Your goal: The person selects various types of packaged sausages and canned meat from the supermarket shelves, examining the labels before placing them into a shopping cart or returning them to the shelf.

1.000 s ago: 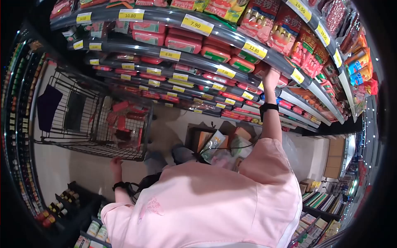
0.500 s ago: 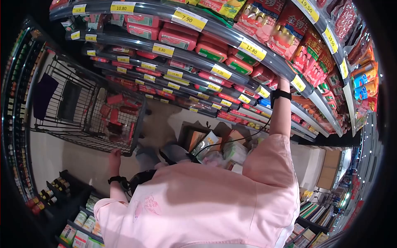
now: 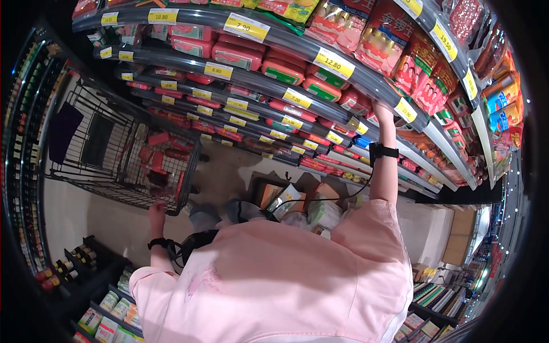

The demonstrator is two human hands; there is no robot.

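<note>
Dark-red plastic-wrapped meat pack (image 3: 354, 101) sits on the shelf level behind the clear-fronted dark grey curved shelf rail (image 3: 291, 44), at the right end of a row. My right hand (image 3: 382, 112) is just beside it, arm stretched out, fingers in under the rail. Fingertips hidden, so can't tell if they're apart, together or clamped on anything. Yellow-and-white rectangular price tag reading 12.80 (image 3: 333, 63) is on the rail up and left of that hand. Red packs with green labels (image 3: 322, 88) are next in the row, left of the dark-red one. Red-and-gold bags of sausages (image 3: 381, 46) stand on the level above.

My left hand (image 3: 156, 211) hangs low, just beside the near corner of the dark grey metal-wire shopping cart (image 3: 98, 143). Its fingers look loosely bent, too small to tell if apart or together; can't tell if they touch the wire. Red plastic-wrapped packs (image 3: 158, 163) lie loose in the cart. Black wristband (image 3: 384, 151) on my right wrist, black cable running down from it past white-and-green plastic packs (image 3: 324, 213) near the floor.
</note>
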